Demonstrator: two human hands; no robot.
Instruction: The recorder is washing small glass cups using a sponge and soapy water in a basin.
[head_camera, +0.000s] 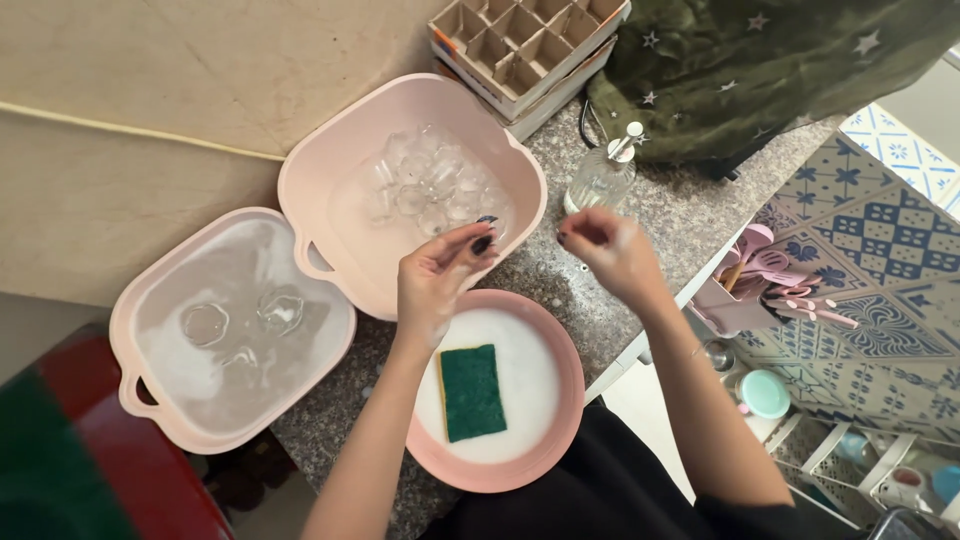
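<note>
Pink plastic filled most of the view: two square tubs with handles sat on the speckled stone desk (640, 215), and a round pink bowl (560, 420) of soapy white water lay below them. The left hand (435, 280) hovered over the near rim of the upper tub (330, 150), its grip pinched, dark-nailed fingertips (482, 243) pressed together just above the rim; whether anything small was held between them could not be told. Just beyond that grip, inside the upper tub, a cluster of clear glasses (425, 180) lay in water. The right hand (610, 250) was raised beside the left, well clear of the tub, its grip also drawn into a pinch with wet, sudsy fingers; nothing visible sat in it.

Directly beneath the left hand's wrist, a green scouring sponge (472, 392) with a yellow edge floated in the round bowl. Down and to the left of the left grip, the lower tub (140, 400) held cloudy water and a few more clear glasses (245, 315). Just above the right grip stood a clear pump bottle (602, 175), and further up lay a cardboard divider tray (525, 40) and a dark green star-patterned cloth (740, 70). To the right of the right grip, pink utensils (775, 275) stood in a holder at the desk's edge.
</note>
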